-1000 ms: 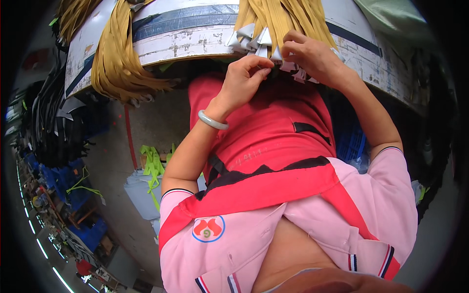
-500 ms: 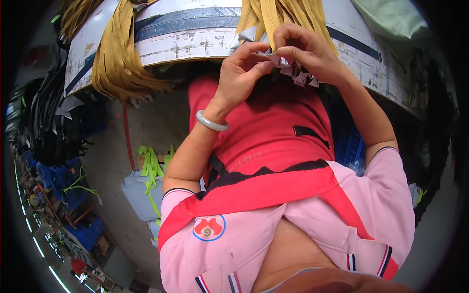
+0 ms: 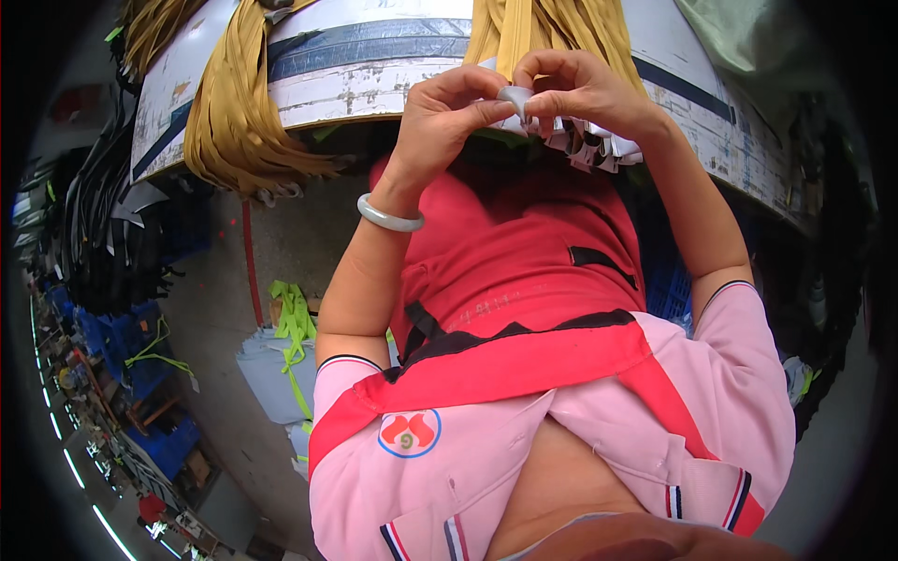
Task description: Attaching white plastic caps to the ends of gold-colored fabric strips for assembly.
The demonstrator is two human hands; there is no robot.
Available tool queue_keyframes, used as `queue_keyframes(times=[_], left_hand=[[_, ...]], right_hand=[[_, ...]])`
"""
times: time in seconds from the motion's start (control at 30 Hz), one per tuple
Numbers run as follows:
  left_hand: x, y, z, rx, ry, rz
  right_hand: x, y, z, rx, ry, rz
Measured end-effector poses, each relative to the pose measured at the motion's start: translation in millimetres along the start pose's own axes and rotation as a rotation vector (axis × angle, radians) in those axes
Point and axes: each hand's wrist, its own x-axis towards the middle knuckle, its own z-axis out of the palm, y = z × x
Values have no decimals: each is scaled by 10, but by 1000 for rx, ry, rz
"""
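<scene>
A small grey-white tab (image 3: 514,96) at the lower end of a mustard-tan fabric strip is pinched between both my hands. My left hand (image 3: 446,114) grips its left side with thumb and bent fingers. On the other side, my right hand (image 3: 585,96) holds the tab's right edge between thumb and fingertips. The tan strips (image 3: 561,28) lie in a thick bundle over the table edge, behind my hands. More white tabs (image 3: 594,148) hang from their ends below my right hand. The fingers partly hide how the held tab is folded.
The white, worn table (image 3: 365,98) has blue tape along its edge. A second tan bundle (image 3: 229,112) droops over the edge at left. Black strips (image 3: 94,224) hang farther left. Grey pieces with lime-green straps (image 3: 281,360) lie on the floor. A pale sack (image 3: 748,37) rests at right.
Both hands have spread slightly apart, with the left one shifting left and a little down. The tab between them now shows opened out wider. The view has shifted slightly.
</scene>
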Motion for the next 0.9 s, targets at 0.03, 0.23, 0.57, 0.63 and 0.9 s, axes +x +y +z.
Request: queue_keyframes(times=[0.03, 0.23, 0.57, 0.63, 0.9], left_hand=[[21, 3, -21, 1, -3, 1], [49, 76, -86, -97, 21, -123], [110, -124, 145, 944, 433, 458], [103, -99, 161, 783, 460, 300], [-88, 1, -122, 502, 128, 85]], right_hand=[[25, 1, -55, -25, -86, 24], [77, -70, 26, 5, 6, -106], [291, 179, 396, -784, 607, -602], [297, 198, 401, -820, 640, -614], [156, 249, 333, -169, 338, -343]])
